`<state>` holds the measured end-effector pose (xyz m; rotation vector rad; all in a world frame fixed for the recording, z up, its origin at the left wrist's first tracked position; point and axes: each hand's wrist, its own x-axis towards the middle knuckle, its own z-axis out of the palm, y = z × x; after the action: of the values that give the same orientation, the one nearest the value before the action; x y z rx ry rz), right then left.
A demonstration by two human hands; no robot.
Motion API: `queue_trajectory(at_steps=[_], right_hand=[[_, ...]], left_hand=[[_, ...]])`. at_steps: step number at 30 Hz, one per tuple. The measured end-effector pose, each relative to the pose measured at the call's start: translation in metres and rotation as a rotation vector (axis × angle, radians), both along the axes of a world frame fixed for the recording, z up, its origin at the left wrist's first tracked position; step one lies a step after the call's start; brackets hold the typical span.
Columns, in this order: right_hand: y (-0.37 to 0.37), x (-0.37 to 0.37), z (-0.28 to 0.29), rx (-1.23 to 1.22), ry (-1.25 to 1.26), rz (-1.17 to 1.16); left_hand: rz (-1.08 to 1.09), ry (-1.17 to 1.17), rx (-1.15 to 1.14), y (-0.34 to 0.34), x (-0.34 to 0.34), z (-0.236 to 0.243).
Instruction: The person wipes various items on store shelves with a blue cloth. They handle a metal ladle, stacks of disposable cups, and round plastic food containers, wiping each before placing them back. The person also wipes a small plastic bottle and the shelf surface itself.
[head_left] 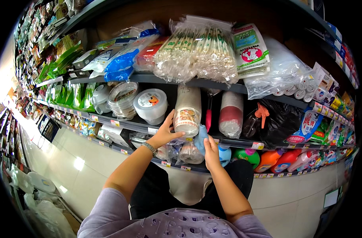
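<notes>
a long, plastic-wrapped stack of printed white paper cups (188, 113) is braced at the dark grey metal shelf's edge (238, 143) by the left hand (166, 133), thumb and fingers spread apart, seemingly against shifting; a soft blue cloth (199, 141) is clamped in the right hand (211, 154), right beside.

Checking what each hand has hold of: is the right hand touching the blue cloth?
Touching: the head view shows the right hand holding the blue cloth, with no gap between them.

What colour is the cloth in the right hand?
The cloth is light blue; it shows best in the head view.
</notes>
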<state>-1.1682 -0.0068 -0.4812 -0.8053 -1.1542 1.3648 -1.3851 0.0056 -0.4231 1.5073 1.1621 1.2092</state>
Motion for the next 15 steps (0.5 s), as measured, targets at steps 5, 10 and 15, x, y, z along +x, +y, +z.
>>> queue_trajectory(at_steps=[5, 10, 15], right_hand=[[-0.025, 0.005, -0.002, -0.066, 0.030, 0.000], [-0.036, 0.015, -0.001, -0.090, 0.000, -0.009], [-0.040, 0.020, -0.012, -0.088, 0.004, 0.003]], left_hand=[[-0.022, 0.155, 0.067, 0.017, -0.013, -0.008], [-0.055, 0.199, 0.125, 0.036, -0.026, -0.001], [-0.056, 0.258, 0.149, 0.039, -0.031, 0.001]])
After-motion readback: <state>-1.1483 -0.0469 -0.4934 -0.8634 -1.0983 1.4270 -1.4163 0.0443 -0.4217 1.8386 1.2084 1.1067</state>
